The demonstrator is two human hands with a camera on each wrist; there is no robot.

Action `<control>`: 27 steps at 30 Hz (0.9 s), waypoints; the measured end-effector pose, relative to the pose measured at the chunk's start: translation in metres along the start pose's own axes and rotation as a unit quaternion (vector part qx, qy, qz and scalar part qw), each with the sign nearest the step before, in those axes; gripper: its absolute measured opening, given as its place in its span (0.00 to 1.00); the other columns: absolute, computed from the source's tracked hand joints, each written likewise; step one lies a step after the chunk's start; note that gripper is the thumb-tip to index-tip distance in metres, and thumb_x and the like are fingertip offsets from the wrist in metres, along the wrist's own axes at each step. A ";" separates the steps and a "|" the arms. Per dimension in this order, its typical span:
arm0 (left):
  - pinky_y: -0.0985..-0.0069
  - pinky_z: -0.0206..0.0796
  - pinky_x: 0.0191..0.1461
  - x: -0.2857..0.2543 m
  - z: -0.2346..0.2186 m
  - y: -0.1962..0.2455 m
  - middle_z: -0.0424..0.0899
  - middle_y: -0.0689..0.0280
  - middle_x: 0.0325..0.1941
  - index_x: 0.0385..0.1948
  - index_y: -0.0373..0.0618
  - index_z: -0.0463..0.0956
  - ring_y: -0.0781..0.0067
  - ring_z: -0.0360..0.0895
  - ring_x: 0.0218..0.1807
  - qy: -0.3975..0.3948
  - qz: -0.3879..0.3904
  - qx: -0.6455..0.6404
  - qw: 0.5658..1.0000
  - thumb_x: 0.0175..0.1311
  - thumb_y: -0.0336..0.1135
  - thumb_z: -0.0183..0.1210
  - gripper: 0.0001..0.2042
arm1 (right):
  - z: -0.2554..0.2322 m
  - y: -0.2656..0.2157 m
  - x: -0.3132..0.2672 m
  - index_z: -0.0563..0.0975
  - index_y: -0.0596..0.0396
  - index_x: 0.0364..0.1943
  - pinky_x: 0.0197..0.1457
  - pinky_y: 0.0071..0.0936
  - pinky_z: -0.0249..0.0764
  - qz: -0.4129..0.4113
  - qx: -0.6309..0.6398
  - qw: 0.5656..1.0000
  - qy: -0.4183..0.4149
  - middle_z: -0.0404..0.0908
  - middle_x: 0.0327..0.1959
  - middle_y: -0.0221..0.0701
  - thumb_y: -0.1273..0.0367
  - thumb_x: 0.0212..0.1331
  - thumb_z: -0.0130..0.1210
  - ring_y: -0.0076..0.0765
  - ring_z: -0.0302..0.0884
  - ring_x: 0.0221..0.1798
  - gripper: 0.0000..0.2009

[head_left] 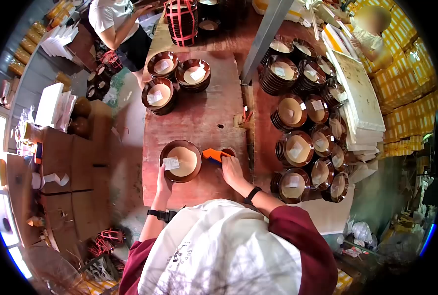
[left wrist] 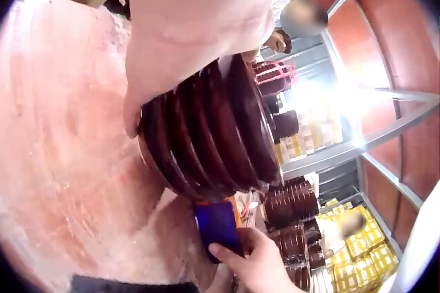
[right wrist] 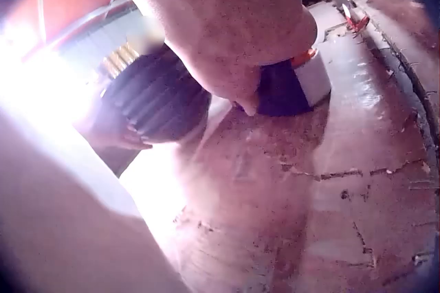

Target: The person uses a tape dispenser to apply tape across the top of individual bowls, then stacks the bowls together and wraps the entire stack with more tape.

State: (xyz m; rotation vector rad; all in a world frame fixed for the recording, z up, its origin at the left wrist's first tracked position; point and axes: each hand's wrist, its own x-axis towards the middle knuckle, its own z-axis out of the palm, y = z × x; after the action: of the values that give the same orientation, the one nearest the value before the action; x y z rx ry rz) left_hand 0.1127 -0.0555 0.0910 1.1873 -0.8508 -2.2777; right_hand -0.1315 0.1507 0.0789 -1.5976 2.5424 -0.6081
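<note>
Brown and glossy in the left hand (head_left: 164,184): grips a bowl stack (head_left: 184,161) by its side, near the front of the red table (head_left: 201,193). With the right hand (head_left: 233,172), grasps an orange-and-blue tool (head_left: 213,155) just beside it; faces 3 more stacks (head_left: 193,75) farther off.

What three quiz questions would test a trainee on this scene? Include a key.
1. Which hand holds the orange-and-blue tool?
2. True or false: the left hand holds only a single bowl.
3. In the head view, how many other bowl stacks stand in the closest group straight beyond the left hand?

Key:
1. The right hand.
2. False; the left wrist view shows a stack of bowls in it.
3. Three.
</note>
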 end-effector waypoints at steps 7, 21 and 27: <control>0.72 0.71 0.54 -0.026 -0.010 0.032 0.80 0.66 0.56 0.59 0.46 0.72 0.71 0.78 0.54 0.140 0.147 0.225 0.953 0.76 0.43 0.54 0.17 | -0.017 0.003 -0.002 0.73 0.59 0.35 0.55 0.45 0.70 -0.012 0.031 0.998 0.062 0.79 0.33 0.43 0.72 0.49 0.66 0.52 0.77 0.44 0.13; 0.68 0.67 0.63 -0.135 0.184 0.141 0.80 0.59 0.53 0.56 0.40 0.76 0.62 0.77 0.57 -0.219 0.381 0.380 0.814 0.68 0.28 0.61 0.16 | -0.278 -0.057 0.018 0.76 0.59 0.38 0.60 0.40 0.71 -0.256 -0.014 0.965 0.061 0.80 0.35 0.37 0.77 0.52 0.56 0.45 0.78 0.43 0.09; 0.66 0.67 0.62 -0.139 0.196 0.146 0.79 0.56 0.54 0.57 0.40 0.75 0.56 0.77 0.57 -0.308 0.363 0.374 0.796 0.66 0.31 0.65 0.19 | -0.288 -0.061 0.018 0.76 0.58 0.38 0.62 0.43 0.70 -0.240 0.022 0.970 0.015 0.79 0.37 0.39 0.78 0.49 0.58 0.49 0.78 0.47 0.10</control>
State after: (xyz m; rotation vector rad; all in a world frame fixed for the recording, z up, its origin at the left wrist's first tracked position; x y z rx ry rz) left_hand 0.0369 -0.0119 0.3578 0.1579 -2.1456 -1.6433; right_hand -0.1663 0.1954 0.3684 -2.2173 2.1376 -0.7224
